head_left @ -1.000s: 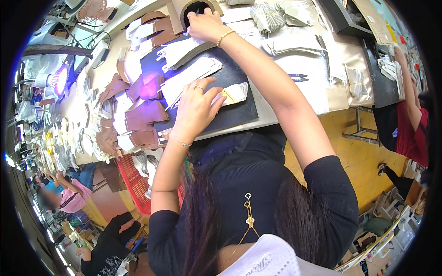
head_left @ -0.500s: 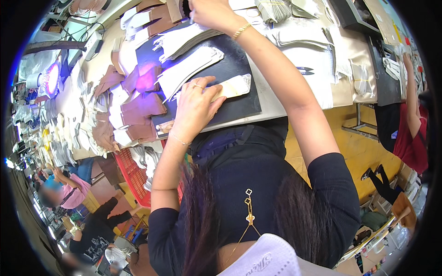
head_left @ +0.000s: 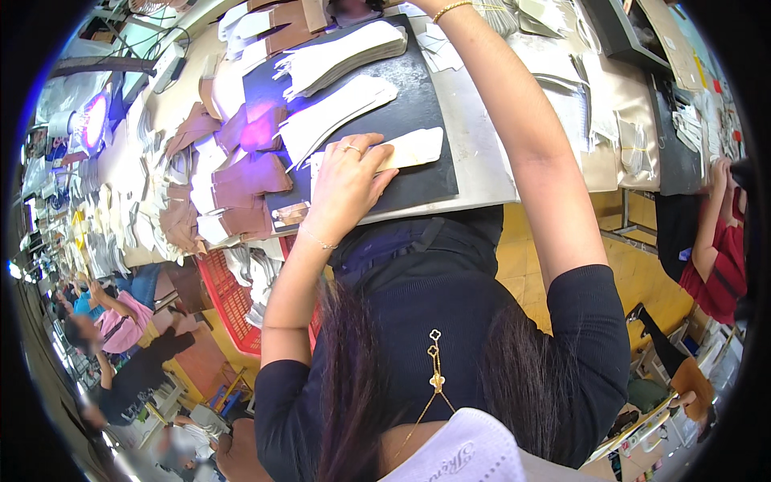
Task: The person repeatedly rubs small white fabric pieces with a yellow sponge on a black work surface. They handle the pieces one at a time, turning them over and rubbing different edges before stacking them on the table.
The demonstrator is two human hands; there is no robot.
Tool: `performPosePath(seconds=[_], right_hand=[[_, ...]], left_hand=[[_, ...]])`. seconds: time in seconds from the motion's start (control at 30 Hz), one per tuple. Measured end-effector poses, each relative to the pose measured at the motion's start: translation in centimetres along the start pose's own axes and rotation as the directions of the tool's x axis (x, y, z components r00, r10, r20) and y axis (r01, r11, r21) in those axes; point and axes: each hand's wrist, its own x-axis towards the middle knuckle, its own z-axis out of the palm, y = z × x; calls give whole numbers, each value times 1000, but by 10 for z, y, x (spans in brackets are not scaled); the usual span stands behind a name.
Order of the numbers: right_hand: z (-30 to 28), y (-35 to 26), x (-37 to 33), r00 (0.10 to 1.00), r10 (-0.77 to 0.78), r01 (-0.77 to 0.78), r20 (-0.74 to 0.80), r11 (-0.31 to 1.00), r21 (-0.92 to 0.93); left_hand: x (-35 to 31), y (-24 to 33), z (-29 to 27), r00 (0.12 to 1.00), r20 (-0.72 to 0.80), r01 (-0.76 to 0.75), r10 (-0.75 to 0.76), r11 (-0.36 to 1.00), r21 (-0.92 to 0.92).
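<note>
My left hand (head_left: 349, 173) lies over a flat, pale cream-white cut piece (head_left: 418, 149) on a black board (head_left: 418, 88). Its fingers are stretched out over the near part of the piece, with the thumb apart. Just beyond it, a fanned stack of white strips (head_left: 341, 112) rests on the board, and a thicker stack of white pieces (head_left: 349, 56) lies farther back. My right arm (head_left: 530, 128) reaches far forward. Only the wrist with a gold bracelet shows at the top edge; the hand itself is cut off.
Brown and white cut pieces (head_left: 245, 189) cover the table left of the board. A dark round container (head_left: 353, 10) is partly cut off at the top. Bundled white pieces (head_left: 634, 149) lie at right. A red basket (head_left: 229, 301) stands below left. Several people work nearby.
My right hand has moved forward, out of the top of the picture, away from the dark container. My left hand stays on the pale piece.
</note>
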Motion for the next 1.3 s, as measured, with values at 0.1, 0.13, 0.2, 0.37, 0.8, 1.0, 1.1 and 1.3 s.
performPosePath(seconds=[0.1, 0.13, 0.2, 0.37, 0.8, 1.0, 1.1, 1.3], right_hand=[[4, 6, 4, 998, 18, -17, 56, 1000, -21], [3, 6, 4, 997, 32, -31, 65, 999, -19], [-2, 5, 4, 995, 42, -43, 86, 999, 16], [-32, -15, -11, 999, 33, -34, 7, 971, 238], [-121, -110, -222, 862, 433, -499, 265, 629, 596], [-132, -116, -253, 764, 562, -606, 318, 454, 653], [-138, -113, -250, 776, 559, -589, 293, 476, 652], [-140, -119, -242, 848, 466, -520, 251, 647, 557]], left_hand=[[-2, 0, 1, 1000, -1, -7, 7, 1000, -4], [-2, 0, 2, 1000, -1, -10, 10, 1000, -7], [-2, -1, 2, 1000, 1, -15, 15, 1000, -15], [-2, -5, 5, 998, -42, -37, 36, 999, -27], [1, -15, 9, 987, -140, -97, 82, 990, -106], [10, -8, 18, 985, -132, -121, 107, 987, -102], [11, -7, 18, 985, -124, -128, 117, 988, -91], [13, -7, 16, 987, -95, -135, 127, 988, -79]])
